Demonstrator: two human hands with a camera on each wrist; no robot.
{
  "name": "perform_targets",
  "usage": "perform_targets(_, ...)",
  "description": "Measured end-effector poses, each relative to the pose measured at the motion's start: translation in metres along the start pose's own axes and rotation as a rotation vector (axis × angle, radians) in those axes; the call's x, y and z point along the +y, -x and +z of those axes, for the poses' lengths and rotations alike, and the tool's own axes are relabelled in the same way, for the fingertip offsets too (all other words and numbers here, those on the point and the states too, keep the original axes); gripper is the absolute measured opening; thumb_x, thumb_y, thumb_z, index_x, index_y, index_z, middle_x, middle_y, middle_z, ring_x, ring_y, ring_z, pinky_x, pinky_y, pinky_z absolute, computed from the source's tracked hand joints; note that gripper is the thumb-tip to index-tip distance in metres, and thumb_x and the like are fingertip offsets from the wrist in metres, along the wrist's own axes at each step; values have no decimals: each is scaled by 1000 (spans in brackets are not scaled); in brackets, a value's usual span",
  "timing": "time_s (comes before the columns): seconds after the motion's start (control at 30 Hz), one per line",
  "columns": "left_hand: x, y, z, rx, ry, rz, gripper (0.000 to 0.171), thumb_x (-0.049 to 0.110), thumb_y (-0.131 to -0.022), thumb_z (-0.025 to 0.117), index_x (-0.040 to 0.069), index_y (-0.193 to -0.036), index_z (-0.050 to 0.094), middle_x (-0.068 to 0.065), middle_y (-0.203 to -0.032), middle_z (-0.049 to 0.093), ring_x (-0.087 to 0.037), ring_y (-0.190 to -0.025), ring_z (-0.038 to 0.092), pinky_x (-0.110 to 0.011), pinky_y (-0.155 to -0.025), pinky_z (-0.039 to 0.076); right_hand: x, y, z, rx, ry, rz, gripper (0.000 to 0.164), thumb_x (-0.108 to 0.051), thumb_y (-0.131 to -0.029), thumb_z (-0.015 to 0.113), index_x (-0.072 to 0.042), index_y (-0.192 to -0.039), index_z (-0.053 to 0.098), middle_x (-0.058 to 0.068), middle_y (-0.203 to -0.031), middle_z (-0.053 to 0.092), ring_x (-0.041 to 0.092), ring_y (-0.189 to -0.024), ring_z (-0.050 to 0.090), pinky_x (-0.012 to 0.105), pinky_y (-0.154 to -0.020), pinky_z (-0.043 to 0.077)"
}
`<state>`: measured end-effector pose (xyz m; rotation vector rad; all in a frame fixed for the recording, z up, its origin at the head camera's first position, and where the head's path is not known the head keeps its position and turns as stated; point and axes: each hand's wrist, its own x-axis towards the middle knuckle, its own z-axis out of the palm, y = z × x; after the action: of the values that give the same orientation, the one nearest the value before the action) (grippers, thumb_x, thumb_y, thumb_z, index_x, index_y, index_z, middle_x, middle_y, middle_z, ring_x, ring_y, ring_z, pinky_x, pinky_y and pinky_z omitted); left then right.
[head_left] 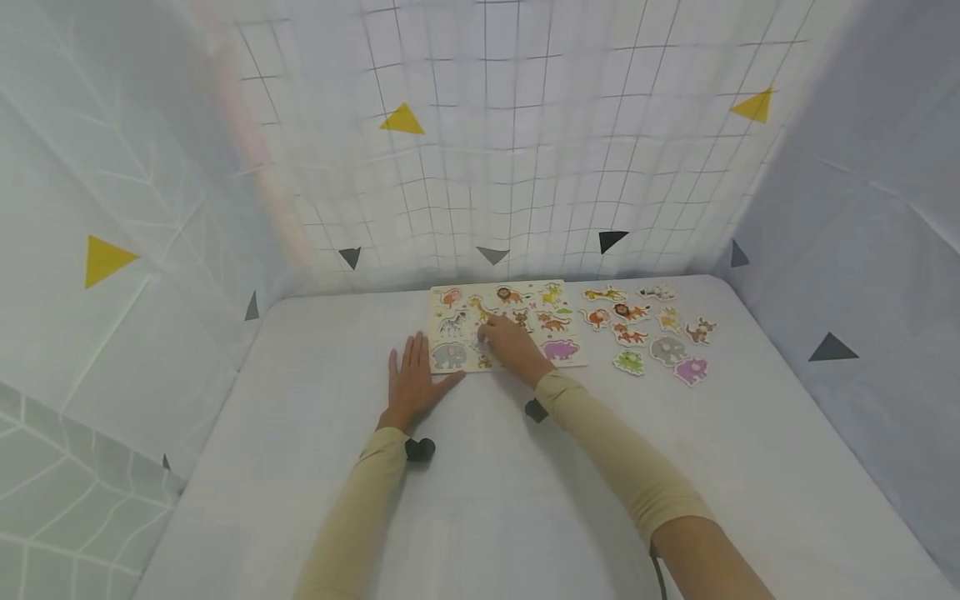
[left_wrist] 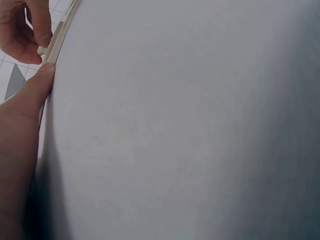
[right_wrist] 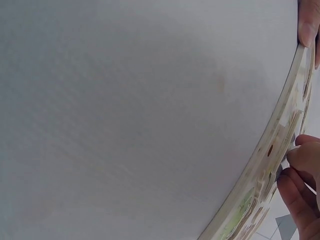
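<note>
A wooden animal puzzle board [head_left: 472,290] lies near the table's far edge. My left hand [head_left: 412,383] rests flat at its left side, fingers straight, thumb along the near edge. In the left wrist view, the left thumb [left_wrist: 37,87] touches the board's rim. My right hand [head_left: 513,346] is over the board's lower middle and pinches a small puzzle piece [head_left: 477,343], greyish in the head view. Its pale knob [left_wrist: 42,50] shows between thumb and fingers in the left wrist view. The fingers hide most of its picture, and I cannot tell whether it is fully seated.
Right of the board lie several loose animal pieces, among them a grey elephant [head_left: 667,351], a purple hippo [head_left: 691,370], a lion [head_left: 632,312] and a green piece [head_left: 629,362]. White cloth covers the table [head_left: 480,500]. Patterned curtains [head_left: 517,167] hang behind and at both sides.
</note>
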<state>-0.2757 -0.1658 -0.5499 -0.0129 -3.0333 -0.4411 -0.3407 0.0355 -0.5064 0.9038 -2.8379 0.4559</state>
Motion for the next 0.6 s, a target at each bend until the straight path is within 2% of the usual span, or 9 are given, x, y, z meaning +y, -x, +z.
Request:
perform_targets(0.33,1,1,0,0,-4,5,105,77,-72,41,9,-145,9,-6,-154,8,-24,-144,5,-53,-117,4,2,2,-2,-55,42,2,21,-10,-87,55,-18,-104,63,0,-108,58,16,-102,55,29,-95,48)
perform_targets(0.6,1,2,-2,11,-6,2,105,77,-72,42,8,-145,10,-7,-154,9,-24,-144,7,-52,-117,4,1,4,0,-15,29,-16,22,-9,-87,55,-16,-105,64,1,-105,59,16,-101,55,28,-94,48)
